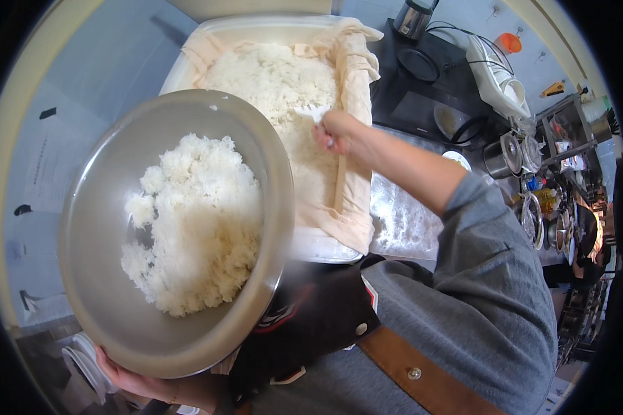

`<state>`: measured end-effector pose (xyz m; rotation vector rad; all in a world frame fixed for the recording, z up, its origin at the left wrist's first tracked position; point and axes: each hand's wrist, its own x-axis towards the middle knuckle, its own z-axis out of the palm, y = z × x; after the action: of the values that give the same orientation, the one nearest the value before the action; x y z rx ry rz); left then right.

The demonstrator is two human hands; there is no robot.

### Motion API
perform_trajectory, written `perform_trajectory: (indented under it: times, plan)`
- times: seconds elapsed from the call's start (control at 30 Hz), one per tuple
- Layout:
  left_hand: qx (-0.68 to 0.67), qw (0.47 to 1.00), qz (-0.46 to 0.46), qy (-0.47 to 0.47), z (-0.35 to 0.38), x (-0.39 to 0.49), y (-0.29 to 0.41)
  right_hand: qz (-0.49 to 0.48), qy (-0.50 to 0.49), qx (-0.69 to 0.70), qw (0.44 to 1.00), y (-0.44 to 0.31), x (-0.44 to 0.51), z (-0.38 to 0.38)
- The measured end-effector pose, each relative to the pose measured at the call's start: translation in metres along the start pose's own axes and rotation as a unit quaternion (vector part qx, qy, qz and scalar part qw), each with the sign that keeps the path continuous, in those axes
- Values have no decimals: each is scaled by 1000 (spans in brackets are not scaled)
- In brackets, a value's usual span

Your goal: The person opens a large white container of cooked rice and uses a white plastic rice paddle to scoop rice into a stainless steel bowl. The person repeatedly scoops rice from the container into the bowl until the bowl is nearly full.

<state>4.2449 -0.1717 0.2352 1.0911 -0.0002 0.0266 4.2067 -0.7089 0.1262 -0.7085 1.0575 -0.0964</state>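
My left hand (135,381) grips the lower rim of a wide metal bowl (98,207), tilted beside the tub. White cooked rice noodles or rice (202,207) lie in a heap inside it; steam or blur softens their lower part. In my right hand (337,129) is the handle of a white plastic paddle (311,111), its blade against more of the white food (275,72). That food fills a white plastic tub (327,246) lined with a peach cloth (361,78), folded over the rim at the right. The bowl hides the tub's left side.
Right of the tub stand a black microwave oven (415,109), a metal kettle (413,21) and a white basket of dishes (490,78). A metal counter (402,212) extends below them, with a metal pot (498,155) farther along. White lids (83,363) sit at lower left.
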Motion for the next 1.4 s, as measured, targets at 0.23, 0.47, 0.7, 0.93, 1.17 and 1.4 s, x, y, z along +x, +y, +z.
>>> perform_trajectory:
  times: [0.23,0.47,0.7,0.93,1.17,1.4]
  plan:
    - [-7,997,-62,41,-9,5,9,-89,31,-216,972,-50,92,17]
    - [7,995,-17,96,20,-5,3,-140,45,-272,951,-44,104,14]
    - [106,987,117,-21,43,-7,-4,-205,-3,-263,943,-35,88,16]
    - [309,899,298,-83,39,-6,-6,-223,-146,-238,934,-37,-24,31]
    - [-127,984,-32,-120,47,-1,5,-528,-174,-509,657,-38,-118,34]
    - [-91,993,-25,-71,28,4,5,-280,-134,-381,871,-57,-142,3]
